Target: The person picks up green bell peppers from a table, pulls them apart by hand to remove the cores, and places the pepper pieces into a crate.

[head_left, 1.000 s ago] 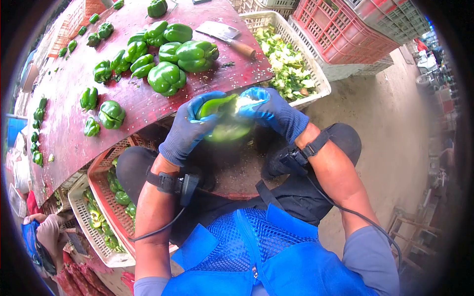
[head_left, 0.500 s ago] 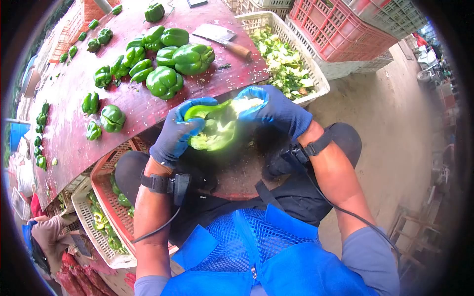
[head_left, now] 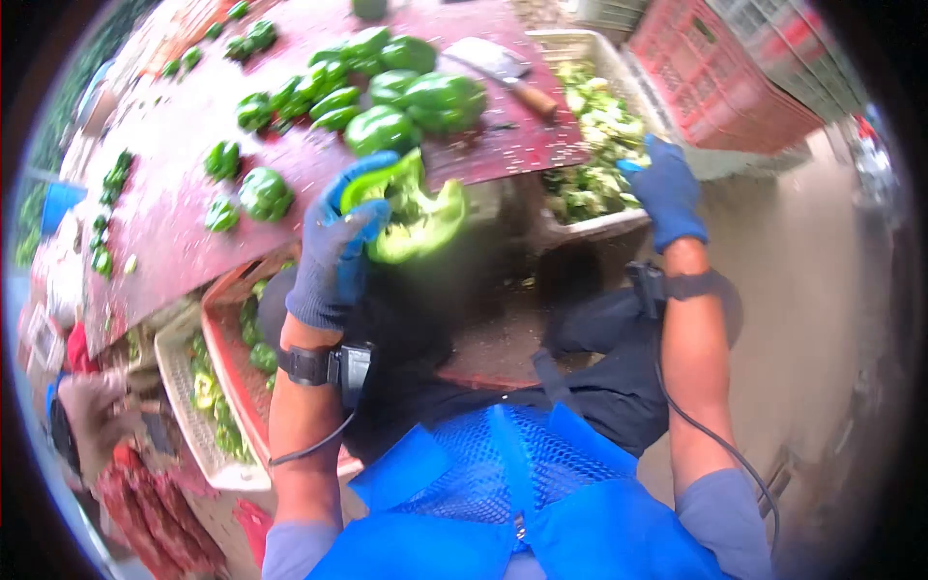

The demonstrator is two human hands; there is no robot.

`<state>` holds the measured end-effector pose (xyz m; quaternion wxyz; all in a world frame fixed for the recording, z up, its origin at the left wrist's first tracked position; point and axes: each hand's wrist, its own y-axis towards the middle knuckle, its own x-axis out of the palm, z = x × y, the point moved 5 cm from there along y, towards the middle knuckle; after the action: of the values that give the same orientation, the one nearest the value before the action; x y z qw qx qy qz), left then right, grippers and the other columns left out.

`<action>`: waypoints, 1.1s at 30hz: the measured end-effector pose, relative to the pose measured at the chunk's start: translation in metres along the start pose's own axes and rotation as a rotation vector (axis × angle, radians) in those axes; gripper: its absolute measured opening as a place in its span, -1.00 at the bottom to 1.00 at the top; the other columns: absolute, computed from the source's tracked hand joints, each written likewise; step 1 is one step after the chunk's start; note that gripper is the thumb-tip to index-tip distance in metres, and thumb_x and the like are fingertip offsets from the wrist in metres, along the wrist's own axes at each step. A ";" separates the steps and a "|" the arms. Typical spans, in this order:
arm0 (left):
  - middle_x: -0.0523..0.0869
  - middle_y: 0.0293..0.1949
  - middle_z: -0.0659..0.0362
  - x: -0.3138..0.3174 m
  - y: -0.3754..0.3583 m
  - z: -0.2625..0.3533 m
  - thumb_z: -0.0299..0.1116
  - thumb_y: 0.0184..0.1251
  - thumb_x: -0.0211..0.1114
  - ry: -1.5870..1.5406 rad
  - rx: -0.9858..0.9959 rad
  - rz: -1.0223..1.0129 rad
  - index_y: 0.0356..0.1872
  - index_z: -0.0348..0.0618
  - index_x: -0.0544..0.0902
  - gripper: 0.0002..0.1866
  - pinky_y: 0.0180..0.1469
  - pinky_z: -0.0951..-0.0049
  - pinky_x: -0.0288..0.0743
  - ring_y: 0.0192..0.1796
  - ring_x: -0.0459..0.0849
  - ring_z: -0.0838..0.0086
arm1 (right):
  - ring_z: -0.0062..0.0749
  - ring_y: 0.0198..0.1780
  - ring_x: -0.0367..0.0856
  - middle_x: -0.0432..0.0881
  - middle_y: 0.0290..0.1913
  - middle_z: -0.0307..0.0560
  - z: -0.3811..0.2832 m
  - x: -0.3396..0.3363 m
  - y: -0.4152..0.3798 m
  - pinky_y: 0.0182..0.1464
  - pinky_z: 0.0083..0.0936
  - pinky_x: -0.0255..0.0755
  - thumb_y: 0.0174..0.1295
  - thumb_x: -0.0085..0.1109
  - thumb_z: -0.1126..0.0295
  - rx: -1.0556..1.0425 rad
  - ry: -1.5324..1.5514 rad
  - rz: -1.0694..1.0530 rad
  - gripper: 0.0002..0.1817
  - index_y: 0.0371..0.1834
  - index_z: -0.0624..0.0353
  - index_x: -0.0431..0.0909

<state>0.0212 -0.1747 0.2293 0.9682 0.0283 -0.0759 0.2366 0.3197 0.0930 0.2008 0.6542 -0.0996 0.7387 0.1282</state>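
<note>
My left hand (head_left: 340,237), in a blue-coated work glove, grips an opened green bell pepper (head_left: 425,224) whose pale inside faces up. My right hand (head_left: 669,188), gloved alike, is over the right rim of a white crate (head_left: 590,227) that holds pale green pepper scraps (head_left: 588,145). Its fingers are blurred and partly hidden, with a small yellowish spot at their tips. Just beyond my left hand, several whole green peppers (head_left: 445,101) lie on the red tabletop (head_left: 319,208). A cleaver (head_left: 527,95) with a wooden handle rests near the table's right edge.
Below the table at left stand a red crate (head_left: 227,338) and a white crate (head_left: 174,387), both with green pepper pieces. Stacked crates (head_left: 725,72) rise at the upper right. More peppers (head_left: 118,174) line the table's far left.
My right hand has come off the pepper and moved right to the scrap crate. The pepper stays in my left hand, and its opening shows more fully. The view has shifted.
</note>
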 end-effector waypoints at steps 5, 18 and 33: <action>0.63 0.15 0.14 -0.087 -0.071 0.081 -0.40 0.27 0.23 0.443 0.199 0.407 0.22 -0.33 0.55 -0.53 0.18 0.54 0.40 0.06 0.58 0.53 | 0.13 0.01 0.65 0.66 0.00 0.30 -0.018 0.008 -0.003 0.08 -0.13 0.49 0.16 0.29 -0.01 -0.265 0.209 0.057 -0.40 0.10 0.26 0.60; 0.62 0.07 -0.08 -0.229 -0.294 -0.051 -0.42 0.03 0.40 1.562 -0.117 0.788 0.15 -0.19 0.51 -0.44 0.18 0.12 0.50 0.14 0.60 0.01 | -0.45 -0.04 0.68 0.72 -0.01 0.02 -0.073 0.029 -0.019 0.04 -0.50 0.52 0.29 0.32 0.27 -0.567 0.277 -0.114 -0.56 0.15 0.30 0.55; 0.77 -0.25 -0.01 -0.230 -0.259 -0.101 -0.26 0.21 0.36 1.062 -0.569 0.575 -0.12 -0.19 0.70 -0.71 -0.07 0.28 0.60 -0.17 0.75 0.25 | -0.24 -0.22 0.75 0.71 -0.17 0.06 -0.119 0.028 -0.039 -0.14 -0.39 0.60 0.13 0.44 0.30 -0.522 0.542 -0.136 -0.61 -0.01 0.21 0.62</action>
<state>-0.0465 -0.4997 0.0876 0.7421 -0.3699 0.3474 0.4380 0.2163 0.0185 0.1841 0.3946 -0.3420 0.8191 0.2373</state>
